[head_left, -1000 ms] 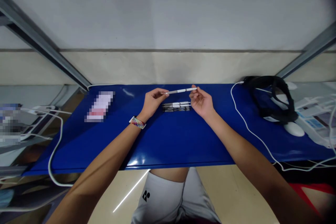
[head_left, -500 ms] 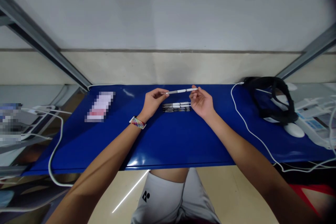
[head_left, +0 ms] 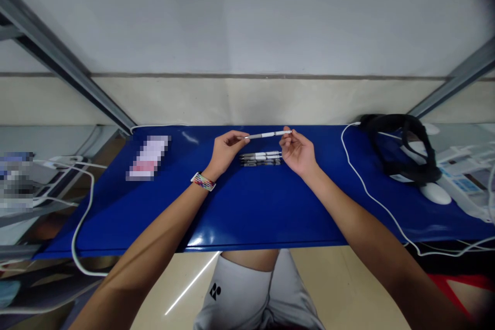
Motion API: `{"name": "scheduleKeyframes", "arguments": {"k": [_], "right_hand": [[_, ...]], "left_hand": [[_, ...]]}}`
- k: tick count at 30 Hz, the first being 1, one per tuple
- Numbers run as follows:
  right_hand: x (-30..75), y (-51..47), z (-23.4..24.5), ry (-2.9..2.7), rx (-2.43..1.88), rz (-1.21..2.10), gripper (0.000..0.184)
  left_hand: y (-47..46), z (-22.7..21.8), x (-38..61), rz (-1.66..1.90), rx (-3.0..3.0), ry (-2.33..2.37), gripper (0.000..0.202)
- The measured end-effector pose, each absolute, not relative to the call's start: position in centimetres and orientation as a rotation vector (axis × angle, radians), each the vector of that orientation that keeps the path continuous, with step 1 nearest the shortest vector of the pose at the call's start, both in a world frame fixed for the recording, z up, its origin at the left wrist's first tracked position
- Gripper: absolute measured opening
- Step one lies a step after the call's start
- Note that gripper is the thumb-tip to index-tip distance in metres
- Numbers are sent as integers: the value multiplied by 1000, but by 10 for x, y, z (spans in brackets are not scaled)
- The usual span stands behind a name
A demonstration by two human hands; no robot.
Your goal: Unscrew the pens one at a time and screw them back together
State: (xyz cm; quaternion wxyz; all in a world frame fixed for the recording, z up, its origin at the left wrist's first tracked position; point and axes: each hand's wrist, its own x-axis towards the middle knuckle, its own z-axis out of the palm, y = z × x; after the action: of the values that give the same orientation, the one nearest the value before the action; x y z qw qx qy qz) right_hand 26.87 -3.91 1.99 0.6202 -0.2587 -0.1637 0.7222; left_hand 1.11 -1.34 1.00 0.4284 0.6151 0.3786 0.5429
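One white-and-grey pen (head_left: pixel 266 134), pinched at opposite ends by left hand (head_left: pixel 225 151) and right hand (head_left: pixel 300 153); light, level hold advised.

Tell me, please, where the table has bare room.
Free: the blue table between the lying pens and its front edge, and between the right hand and the white cable. Crowded: the right end, around the black headset.

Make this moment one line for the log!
left hand: pinches gray-and-white pen by gray end | right hand: pinches white end | other pens: on blue tabletop
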Motion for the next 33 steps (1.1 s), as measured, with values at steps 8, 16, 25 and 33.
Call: {"name": "scheduleKeyframes", "arguments": {"k": [8, 16, 25, 33], "right_hand": [[269, -39, 20, -466, -615, 1619, 17], [268, -39, 18, -515, -679, 1581, 16], [269, -37, 16, -590, -612, 1567, 16], [268, -39, 21, -589, -668, 1540, 20]], "left_hand": [[-15, 11, 12, 1334, 1544, 968, 29], [-15, 15, 10, 1332, 1563, 978, 30], [-18, 17, 12, 1324, 1569, 971, 28], [-17, 14, 12, 1319, 1581, 966, 27]]}}
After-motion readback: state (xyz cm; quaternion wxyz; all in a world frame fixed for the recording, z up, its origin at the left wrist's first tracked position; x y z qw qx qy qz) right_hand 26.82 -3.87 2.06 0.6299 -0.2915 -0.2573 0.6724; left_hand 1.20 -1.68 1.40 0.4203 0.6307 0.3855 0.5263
